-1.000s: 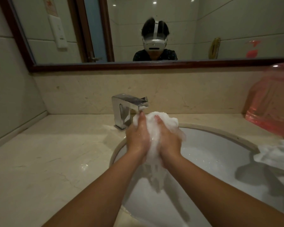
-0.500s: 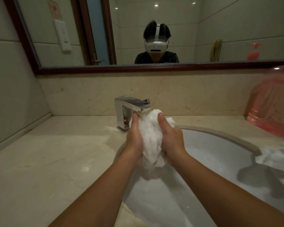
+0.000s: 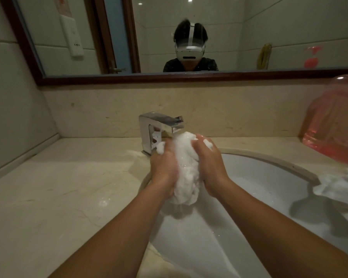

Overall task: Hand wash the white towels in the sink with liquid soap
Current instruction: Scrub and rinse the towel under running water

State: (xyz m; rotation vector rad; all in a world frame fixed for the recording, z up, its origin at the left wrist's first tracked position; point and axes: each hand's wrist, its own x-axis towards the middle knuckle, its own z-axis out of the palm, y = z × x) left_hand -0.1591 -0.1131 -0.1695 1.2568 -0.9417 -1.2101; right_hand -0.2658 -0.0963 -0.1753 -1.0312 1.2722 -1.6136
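Nearest the camera, my two forearms reach forward over the front of the sink (image 3: 259, 177), a white basin set into the tabletop (image 3: 58, 197). The basin walls look wet, with specks of foam.

Mid-field: the left hand (image 3: 163, 171) and right hand (image 3: 211, 167) face each other, each with its fingers curled round the same white towel (image 3: 186, 173). The towel is bunched into a tall wad and clamped between both palms. It is held above the basin, just below the spout of the faucet (image 3: 159, 125). Foam shows on the top of the towel and round the fingertips. I judge that soap has already been applied and that the current step is scrubbing or squeezing this towel. I cannot tell whether the faucet is running.

Right of the hands, well apart: a second white towel (image 3: 340, 185) lies over the sink rim, partly cut off by the frame. I cannot tell whether it has been washed; treat it as outstanding.

Farther right: a translucent pink container (image 3: 333, 125) stands on the tabletop, probably the liquid soap.

Far field: the mirror (image 3: 249, 33) hangs above the backsplash.

Remaining, by my estimate: finish scrubbing, rinse and wring this towel, then process the second towel.
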